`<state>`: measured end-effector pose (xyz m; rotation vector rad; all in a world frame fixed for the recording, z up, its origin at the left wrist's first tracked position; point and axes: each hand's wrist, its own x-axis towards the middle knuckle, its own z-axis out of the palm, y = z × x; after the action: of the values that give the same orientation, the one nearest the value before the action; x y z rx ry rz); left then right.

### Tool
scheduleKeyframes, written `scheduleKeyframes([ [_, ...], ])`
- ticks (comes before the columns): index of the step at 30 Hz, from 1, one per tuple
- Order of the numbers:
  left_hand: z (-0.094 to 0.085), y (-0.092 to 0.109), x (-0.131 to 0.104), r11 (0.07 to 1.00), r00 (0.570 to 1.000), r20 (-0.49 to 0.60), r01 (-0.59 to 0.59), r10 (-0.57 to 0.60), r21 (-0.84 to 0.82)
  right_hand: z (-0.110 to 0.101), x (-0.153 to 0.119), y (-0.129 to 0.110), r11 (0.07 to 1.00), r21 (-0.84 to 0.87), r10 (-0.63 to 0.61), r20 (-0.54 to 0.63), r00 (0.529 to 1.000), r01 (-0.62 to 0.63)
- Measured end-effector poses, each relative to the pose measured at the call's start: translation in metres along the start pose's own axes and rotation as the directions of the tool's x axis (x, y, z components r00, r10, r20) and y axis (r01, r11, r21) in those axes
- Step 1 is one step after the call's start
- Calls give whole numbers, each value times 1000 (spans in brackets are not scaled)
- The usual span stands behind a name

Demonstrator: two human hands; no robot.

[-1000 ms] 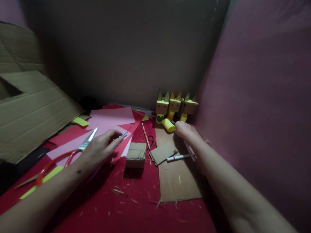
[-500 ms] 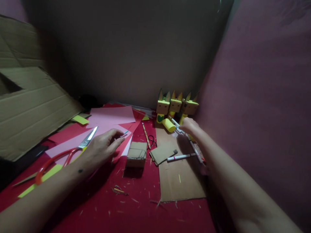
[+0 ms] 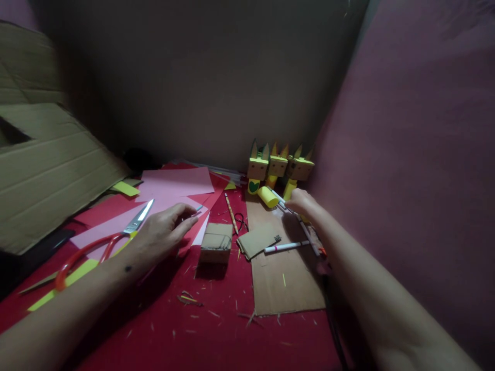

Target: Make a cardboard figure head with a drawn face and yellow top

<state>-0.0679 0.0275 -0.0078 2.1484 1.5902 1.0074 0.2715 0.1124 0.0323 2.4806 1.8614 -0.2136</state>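
Red tabletop (image 3: 209, 345), pale scraps strewn nearest. Red-handled metal scissors (image 3: 110, 242) beside left forearm. Small brown cardboard box (image 3: 215, 244) between the arms. Left hand (image 3: 173, 224) curled, pinching a small blue-tipped stick (image 3: 199, 208). Right hand (image 3: 301, 201) at slim white markers (image 3: 277, 195), grip hidden, near a yellow paper cylinder (image 3: 268, 197). Farthest: three eared cardboard figures (image 3: 277, 166).

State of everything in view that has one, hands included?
Left hand: curled, slim blue-tipped item at fingertips
Right hand: among pens, grip hidden
Red-handled scissors: lying down, blades look together
Small cardboard box: top closed
Yellow paper cylinder: on its side
Box-headed figures: upright
Pencil: lying flat
Pink-banded pen: lying down, cap unclear
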Motion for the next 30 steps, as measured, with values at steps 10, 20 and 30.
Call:
scheduleKeyframes([
  [10,-1,4,-1,1000,999,35,21,-21,-6,-7,-14,-3,985,168,-8,-174,985,38],
  [20,-14,11,-2,892,843,538,249,-8,-377,10,-113,-32,666,501,-604,-72,793,553],
  [30,5,3,-1,871,776,628,268,59,-412,58,-125,-56,447,702,-689,-124,714,555],
])
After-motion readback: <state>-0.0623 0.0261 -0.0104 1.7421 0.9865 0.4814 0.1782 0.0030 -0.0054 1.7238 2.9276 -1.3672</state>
